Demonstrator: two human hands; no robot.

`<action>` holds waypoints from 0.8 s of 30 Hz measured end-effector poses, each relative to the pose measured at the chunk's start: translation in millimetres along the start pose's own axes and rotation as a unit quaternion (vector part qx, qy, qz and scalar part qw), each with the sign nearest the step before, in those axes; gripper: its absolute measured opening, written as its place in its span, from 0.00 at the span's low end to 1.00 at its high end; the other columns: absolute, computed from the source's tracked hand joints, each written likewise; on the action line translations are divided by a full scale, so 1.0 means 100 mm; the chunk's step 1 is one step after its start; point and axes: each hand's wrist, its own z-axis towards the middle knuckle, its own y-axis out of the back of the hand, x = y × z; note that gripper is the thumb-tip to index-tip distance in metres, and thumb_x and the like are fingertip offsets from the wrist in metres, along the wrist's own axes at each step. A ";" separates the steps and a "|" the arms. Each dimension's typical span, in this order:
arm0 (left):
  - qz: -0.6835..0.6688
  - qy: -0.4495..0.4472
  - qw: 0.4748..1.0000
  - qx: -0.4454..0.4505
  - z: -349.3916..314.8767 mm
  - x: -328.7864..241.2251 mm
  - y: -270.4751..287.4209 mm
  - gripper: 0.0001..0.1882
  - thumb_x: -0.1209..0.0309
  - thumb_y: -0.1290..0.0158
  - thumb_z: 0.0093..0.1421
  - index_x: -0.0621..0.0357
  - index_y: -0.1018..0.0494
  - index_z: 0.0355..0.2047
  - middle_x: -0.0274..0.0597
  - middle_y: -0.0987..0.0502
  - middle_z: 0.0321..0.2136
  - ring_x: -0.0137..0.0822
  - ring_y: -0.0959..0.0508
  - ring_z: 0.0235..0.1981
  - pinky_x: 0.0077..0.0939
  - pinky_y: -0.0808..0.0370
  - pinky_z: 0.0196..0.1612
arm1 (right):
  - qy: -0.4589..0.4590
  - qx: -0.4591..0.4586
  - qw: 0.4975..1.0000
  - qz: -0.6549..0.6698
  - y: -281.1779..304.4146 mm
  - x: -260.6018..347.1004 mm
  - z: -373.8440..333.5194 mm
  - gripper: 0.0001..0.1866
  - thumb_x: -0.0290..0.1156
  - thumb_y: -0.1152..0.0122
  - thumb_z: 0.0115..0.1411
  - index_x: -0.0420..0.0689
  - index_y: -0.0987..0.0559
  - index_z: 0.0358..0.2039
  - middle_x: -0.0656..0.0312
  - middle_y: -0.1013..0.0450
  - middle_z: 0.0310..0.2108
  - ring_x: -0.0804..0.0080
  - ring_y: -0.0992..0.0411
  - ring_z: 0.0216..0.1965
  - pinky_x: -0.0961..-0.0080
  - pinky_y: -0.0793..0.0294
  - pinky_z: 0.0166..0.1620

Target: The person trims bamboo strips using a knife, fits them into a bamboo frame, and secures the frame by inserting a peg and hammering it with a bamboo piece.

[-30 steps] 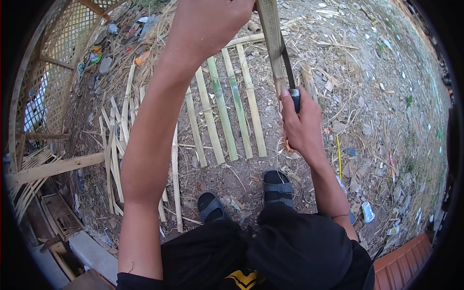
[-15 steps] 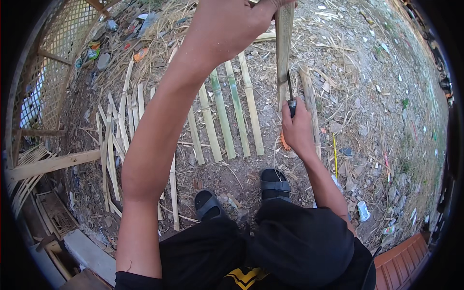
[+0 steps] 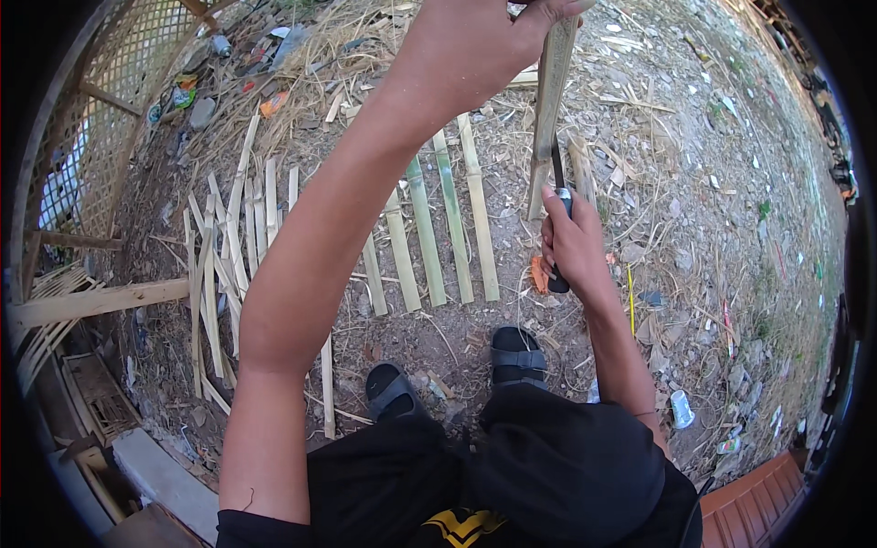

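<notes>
My left hand (image 3: 484, 46) reaches up to the top edge of the view, closed on the upper part of a bamboo strip (image 3: 553, 87). The strip hangs upright, its lower end near the ground. My right hand (image 3: 575, 242) is wrapped round the dark handle of a knife (image 3: 559, 164), the thumb lying along it. The blade points away from me and lies close along the strip's right side; whether its edge touches cannot be made out. Just right of the blade, a short weathered wooden piece (image 3: 581, 169) rests on the ground. The strip's top end is cut off by the view.
Several split bamboo strips (image 3: 426, 233) lie in a row ahead of my sandalled feet. A looser pile of strips (image 3: 210, 301) is to the left, by a wooden beam (image 3: 119, 303) and lattice fence (image 3: 87, 160). A plastic cup (image 3: 681, 409) and an orange-brown ribbed object (image 3: 758, 502) are right.
Both hands have shifted slightly right. My right hand has turned, so more of the knife handle shows below the fist. The left hand keeps hold of the bamboo strip.
</notes>
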 end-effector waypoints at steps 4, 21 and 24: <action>-0.015 0.013 1.000 0.022 0.00 -0.06 0.02 0.18 0.70 0.48 0.66 0.72 0.26 0.50 0.53 0.18 0.36 0.38 0.18 0.39 0.28 0.20 0.43 | -0.002 -0.013 1.000 0.005 -0.03 0.02 -0.05 0.19 0.42 0.48 0.68 0.43 0.34 0.26 0.68 0.39 0.12 0.81 0.38 0.09 0.77 0.40 0.12; -0.022 -0.027 0.999 0.009 -0.07 -0.11 0.05 0.17 0.70 0.47 0.65 0.72 0.26 0.50 0.54 0.19 0.38 0.39 0.18 0.41 0.31 0.20 0.44 | 0.171 -0.087 0.975 -0.108 -0.09 0.48 -0.15 0.17 0.36 0.46 0.67 0.37 0.29 0.26 0.62 0.36 0.13 0.76 0.40 0.15 0.71 0.41 0.21; -0.014 -0.041 0.999 0.004 -0.08 -0.04 0.02 0.17 0.71 0.47 0.65 0.72 0.26 0.50 0.55 0.19 0.38 0.39 0.18 0.41 0.30 0.19 0.43 | 0.186 -0.082 0.973 -0.108 -0.09 0.58 -0.18 0.16 0.36 0.46 0.67 0.36 0.29 0.26 0.62 0.36 0.13 0.77 0.40 0.16 0.71 0.41 0.21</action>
